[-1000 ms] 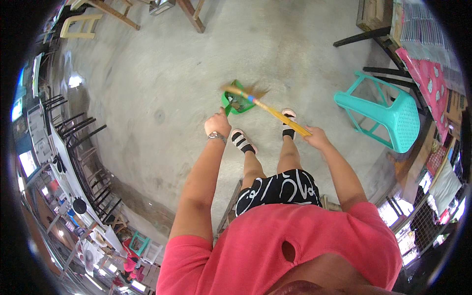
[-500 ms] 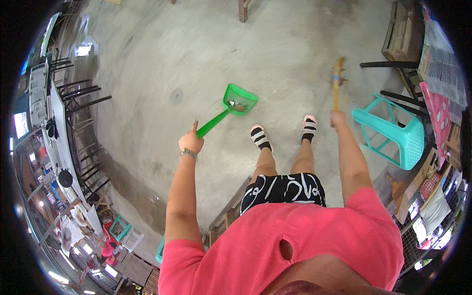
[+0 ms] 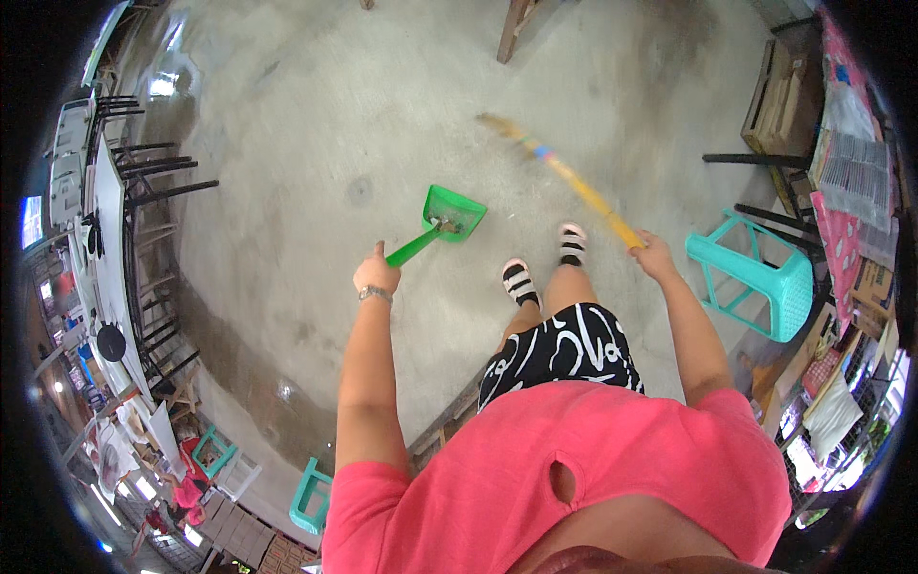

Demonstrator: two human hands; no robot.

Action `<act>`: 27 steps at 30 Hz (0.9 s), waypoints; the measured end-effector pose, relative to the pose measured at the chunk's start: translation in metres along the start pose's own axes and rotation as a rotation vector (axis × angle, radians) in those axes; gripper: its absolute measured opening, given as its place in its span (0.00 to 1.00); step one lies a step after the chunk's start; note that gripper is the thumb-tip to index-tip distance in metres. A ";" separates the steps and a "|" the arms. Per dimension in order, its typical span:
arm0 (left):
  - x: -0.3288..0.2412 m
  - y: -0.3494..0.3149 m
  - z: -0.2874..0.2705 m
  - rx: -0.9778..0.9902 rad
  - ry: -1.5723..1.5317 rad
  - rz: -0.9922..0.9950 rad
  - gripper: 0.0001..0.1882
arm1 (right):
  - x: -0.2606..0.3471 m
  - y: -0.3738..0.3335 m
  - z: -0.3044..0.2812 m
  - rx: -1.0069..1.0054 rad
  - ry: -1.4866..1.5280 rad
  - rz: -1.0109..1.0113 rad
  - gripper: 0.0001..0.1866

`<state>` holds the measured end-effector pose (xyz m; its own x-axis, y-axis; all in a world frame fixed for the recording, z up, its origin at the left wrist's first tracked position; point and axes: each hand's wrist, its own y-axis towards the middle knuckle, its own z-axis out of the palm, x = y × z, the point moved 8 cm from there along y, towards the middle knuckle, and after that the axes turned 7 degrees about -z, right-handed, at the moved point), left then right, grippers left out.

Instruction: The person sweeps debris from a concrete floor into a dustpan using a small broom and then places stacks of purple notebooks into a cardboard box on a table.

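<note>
My left hand (image 3: 377,273) is closed round the handle of a green dustpan (image 3: 457,212), one finger pointing along it. The pan is low over or on the concrete floor, with a little grey and brown debris inside near the handle. In my right hand (image 3: 652,256) is the yellow handle of a broom (image 3: 585,191), gripped near its end. The broom slants up and left, and its head, blurred by motion, is beyond the dustpan and apart from it.
A turquoise plastic stool (image 3: 755,273) lies tipped over at my right, near black table legs and a wooden crate (image 3: 776,100). Tables with black legs line the left side. A wooden leg (image 3: 513,31) stands ahead. Another turquoise stool (image 3: 308,497) is at lower left.
The broom has swung from upright on the right to a leftward slant, its head now farther left. The dustpan has shifted slightly left and down. My feet have stepped.
</note>
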<state>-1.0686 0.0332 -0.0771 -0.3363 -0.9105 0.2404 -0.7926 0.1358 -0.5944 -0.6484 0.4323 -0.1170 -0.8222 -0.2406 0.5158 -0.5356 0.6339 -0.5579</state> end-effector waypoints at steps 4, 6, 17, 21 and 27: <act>0.016 0.026 -0.024 -0.007 -0.035 0.002 0.31 | -0.040 0.074 -0.050 -0.248 0.127 0.166 0.08; 0.048 0.034 -0.032 -0.034 -0.026 -0.051 0.31 | 0.002 0.112 -0.031 -0.242 0.593 0.412 0.07; 0.018 0.171 -0.136 -0.056 0.010 -0.070 0.31 | 0.186 0.264 0.092 0.156 -0.501 -0.088 0.16; -0.020 0.224 -0.179 -0.008 -0.003 -0.080 0.31 | 0.268 0.257 -0.016 0.248 -0.086 -0.037 0.17; -0.043 0.269 -0.228 -0.011 -0.024 -0.117 0.29 | 0.369 0.399 -0.076 -0.041 -0.289 -0.232 0.16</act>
<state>-1.3834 0.1982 -0.0725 -0.2290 -0.9294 0.2893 -0.8315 0.0322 -0.5545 -1.1509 0.6524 -0.1000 -0.7037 -0.5752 0.4171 -0.7105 0.5657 -0.4186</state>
